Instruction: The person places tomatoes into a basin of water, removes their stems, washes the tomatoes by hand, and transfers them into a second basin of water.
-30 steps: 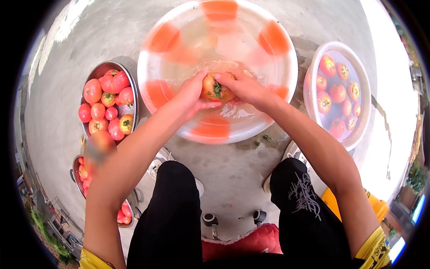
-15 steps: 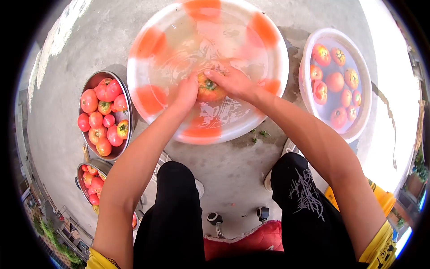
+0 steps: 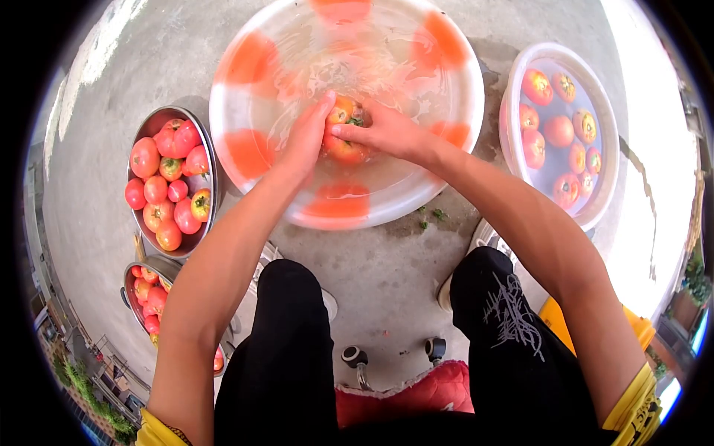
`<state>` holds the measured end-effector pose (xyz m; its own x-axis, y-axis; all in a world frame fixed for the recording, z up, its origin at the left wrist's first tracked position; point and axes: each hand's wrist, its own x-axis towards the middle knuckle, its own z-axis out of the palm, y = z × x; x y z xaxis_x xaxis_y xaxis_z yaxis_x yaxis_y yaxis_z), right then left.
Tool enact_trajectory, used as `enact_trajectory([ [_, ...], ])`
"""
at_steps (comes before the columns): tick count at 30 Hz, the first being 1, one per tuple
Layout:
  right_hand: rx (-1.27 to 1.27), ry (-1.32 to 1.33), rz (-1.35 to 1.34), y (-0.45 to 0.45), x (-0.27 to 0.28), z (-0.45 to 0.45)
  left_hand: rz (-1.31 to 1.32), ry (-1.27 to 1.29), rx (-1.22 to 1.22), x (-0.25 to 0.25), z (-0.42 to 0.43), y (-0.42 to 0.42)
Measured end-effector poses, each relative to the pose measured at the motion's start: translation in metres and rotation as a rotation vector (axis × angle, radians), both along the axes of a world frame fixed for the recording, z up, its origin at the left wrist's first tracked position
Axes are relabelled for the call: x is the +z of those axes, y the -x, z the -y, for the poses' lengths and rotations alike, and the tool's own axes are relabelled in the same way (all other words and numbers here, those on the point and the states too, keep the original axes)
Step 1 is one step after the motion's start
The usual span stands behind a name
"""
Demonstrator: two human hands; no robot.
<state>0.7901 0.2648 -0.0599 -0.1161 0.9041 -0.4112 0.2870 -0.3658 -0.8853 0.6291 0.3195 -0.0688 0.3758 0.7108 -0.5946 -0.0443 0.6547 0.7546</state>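
A large tomato (image 3: 345, 149), red-orange with a green stem end, is held between my two hands over the water in a big white basin (image 3: 221, 160) with orange patches. My left hand (image 3: 306, 134) cups its left side. From the right, my right hand (image 3: 387, 132) grips it, with the thumb lying across the front near the stem. The fingers of both hands are partly hidden behind the tomato. Ripples spread over the water beyond the hands.
On the left, a metal bowl (image 3: 212, 215) holds several tomatoes, with a metal pot (image 3: 160, 264) of more tomatoes nearer me. A white tub (image 3: 611, 160) at the right has several tomatoes in water. Green scraps (image 3: 439, 214) lie on the concrete floor (image 3: 379, 290).
The tomato has been turned in my hands, so its stem end now faces the right. My right thumb has shifted lower across it. The view has moved slightly.
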Motion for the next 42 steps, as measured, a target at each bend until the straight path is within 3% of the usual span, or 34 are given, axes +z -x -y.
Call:
enact_trajectory([
  [2,0.007,0.024,-0.119,0.003,-0.002,0.001,0.039,0.12,-0.128,0.002,-0.005,0.005],
  [4,0.169,0.01,0.117,0.005,-0.006,0.004,-0.027,0.076,-0.137,0.007,0.0,0.002],
  [5,0.169,-0.147,-0.056,0.007,-0.009,0.005,-0.092,0.032,-0.145,0.01,0.002,0.0],
  [6,0.169,-0.144,-0.059,0.004,-0.012,0.005,-0.094,0.035,-0.145,0.006,0.003,-0.001],
  [9,0.153,0.008,-0.076,-0.004,0.009,0.002,0.016,-0.06,-0.071,-0.004,0.005,-0.001],
  [11,0.157,0.282,-0.225,-0.008,0.015,0.001,-0.02,-0.032,0.007,-0.004,0.005,-0.001],
  [18,0.101,0.195,-0.234,-0.002,0.005,-0.002,-0.13,-0.118,-0.071,-0.003,0.004,0.0],
  [20,0.262,0.249,-0.161,-0.005,0.018,-0.006,-0.076,-0.07,-0.038,-0.003,0.005,-0.001],
  [27,0.27,0.29,-0.272,-0.01,0.012,-0.002,-0.182,-0.116,-0.09,-0.001,0.005,0.0],
  [35,0.191,0.293,-0.434,-0.009,0.003,0.0,-0.118,-0.035,-0.056,0.002,0.001,0.0],
  [42,0.172,0.395,-0.412,-0.013,0.01,-0.004,-0.063,-0.055,-0.037,-0.003,-0.003,0.004],
])
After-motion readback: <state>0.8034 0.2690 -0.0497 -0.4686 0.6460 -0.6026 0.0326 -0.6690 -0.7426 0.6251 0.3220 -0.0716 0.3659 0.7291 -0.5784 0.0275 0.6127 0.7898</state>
